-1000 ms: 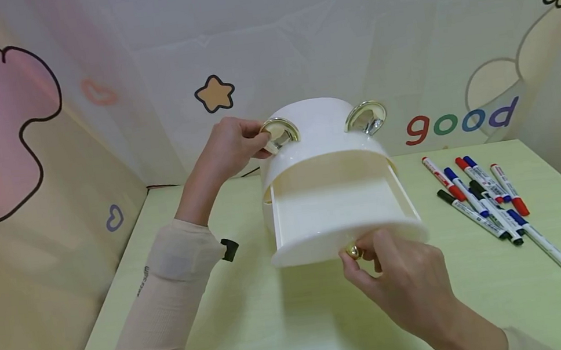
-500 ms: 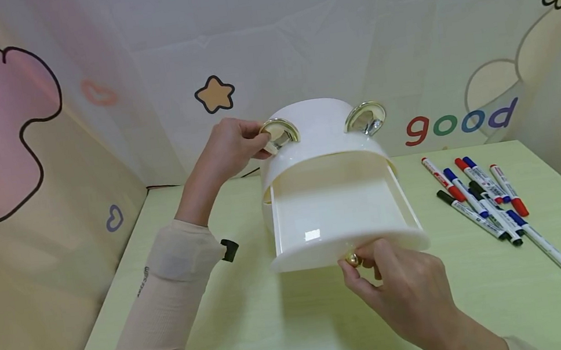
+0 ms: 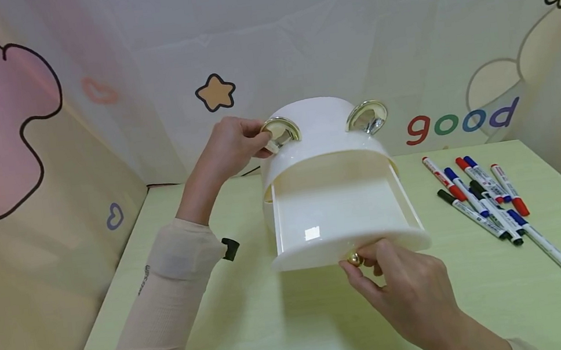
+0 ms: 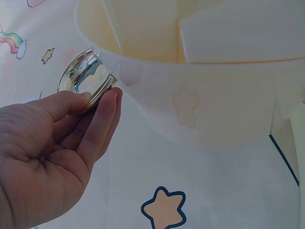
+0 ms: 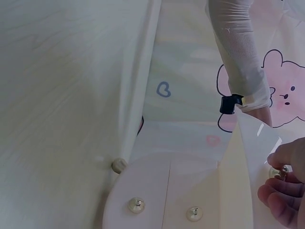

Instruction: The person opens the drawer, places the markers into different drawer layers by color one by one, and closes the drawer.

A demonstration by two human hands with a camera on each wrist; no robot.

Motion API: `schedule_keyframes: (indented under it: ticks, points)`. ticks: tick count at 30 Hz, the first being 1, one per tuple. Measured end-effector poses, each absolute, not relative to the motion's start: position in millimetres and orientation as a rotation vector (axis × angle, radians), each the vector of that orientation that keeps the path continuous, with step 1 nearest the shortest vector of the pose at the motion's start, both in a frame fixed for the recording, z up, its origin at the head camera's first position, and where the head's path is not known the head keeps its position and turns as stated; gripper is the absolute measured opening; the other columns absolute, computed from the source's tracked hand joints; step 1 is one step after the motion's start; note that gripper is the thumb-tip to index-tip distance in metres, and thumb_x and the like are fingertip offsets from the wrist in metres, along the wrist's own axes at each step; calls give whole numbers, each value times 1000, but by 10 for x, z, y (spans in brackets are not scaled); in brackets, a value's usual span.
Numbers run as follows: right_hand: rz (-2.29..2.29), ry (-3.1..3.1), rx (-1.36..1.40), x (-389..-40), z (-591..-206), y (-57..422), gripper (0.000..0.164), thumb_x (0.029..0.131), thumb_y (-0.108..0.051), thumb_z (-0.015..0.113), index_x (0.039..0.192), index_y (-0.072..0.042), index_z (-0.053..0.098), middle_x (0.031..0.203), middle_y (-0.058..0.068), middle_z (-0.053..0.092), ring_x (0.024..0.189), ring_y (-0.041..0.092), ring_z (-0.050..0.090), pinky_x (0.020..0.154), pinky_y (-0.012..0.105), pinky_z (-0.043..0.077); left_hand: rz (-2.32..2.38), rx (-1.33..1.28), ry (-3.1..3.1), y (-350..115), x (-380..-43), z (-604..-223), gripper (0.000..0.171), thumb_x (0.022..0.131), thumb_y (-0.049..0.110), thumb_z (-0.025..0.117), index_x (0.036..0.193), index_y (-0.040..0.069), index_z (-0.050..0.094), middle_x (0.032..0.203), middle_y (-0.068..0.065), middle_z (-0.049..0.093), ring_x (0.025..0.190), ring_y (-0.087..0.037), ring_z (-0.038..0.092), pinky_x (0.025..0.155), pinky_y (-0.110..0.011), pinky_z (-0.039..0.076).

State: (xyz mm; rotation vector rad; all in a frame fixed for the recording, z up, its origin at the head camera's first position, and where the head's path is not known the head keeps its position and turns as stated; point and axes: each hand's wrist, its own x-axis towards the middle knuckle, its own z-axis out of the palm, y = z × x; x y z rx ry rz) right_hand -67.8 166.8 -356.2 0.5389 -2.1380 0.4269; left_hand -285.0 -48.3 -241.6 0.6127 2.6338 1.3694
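Note:
A glossy white organizer box [image 3: 317, 121] with two gold ear-shaped pieces stands in the middle of the table. Its top drawer [image 3: 301, 255] is pulled out towards me, and no contents show inside. With thumb and fingers my left hand [image 3: 232, 149] pinches the left gold ear [image 4: 86, 76]. My right hand [image 3: 412, 287] pinches the small gold knob [image 3: 355, 258] on the drawer's front. Seen from the right wrist, that hand's fingers [image 5: 279, 193] partly cover the knob; two lower drawer fronts with pale knobs [image 5: 136, 205] appear beside it.
Several markers [image 3: 493, 195] with red, blue and black caps lie in a loose pile on the right of the green table [image 3: 257, 329]. A patterned curtain [image 3: 164, 84] hangs behind the table and along its sides.
Over the first half second the drawer front and knob came slightly lower and towards me, with my right hand on the knob. Since then little has moved; my left hand stays on the ear.

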Motion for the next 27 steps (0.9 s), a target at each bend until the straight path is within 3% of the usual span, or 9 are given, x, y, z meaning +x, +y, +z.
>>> schedule_keyframes:
  ticks: [15,27]
  points:
    - [488,-2198,533,-622,-3532,1679,56,104,-59,47,98,-6,63,83,1,71,66,13,68,50,23,53,1377,623,2636,-481,-2858,-2426,27,104,12,61,126,6,74,116,-12,75,92,-22,76,96,-31,56]
    - [532,-2237,485,-526,-3430,1841,53,105,-57,48,100,-8,66,78,-5,66,62,6,56,50,14,46,1380,618,2624,-484,-2851,-2428,28,104,11,60,128,5,73,117,-12,74,94,-22,76,96,-31,56]
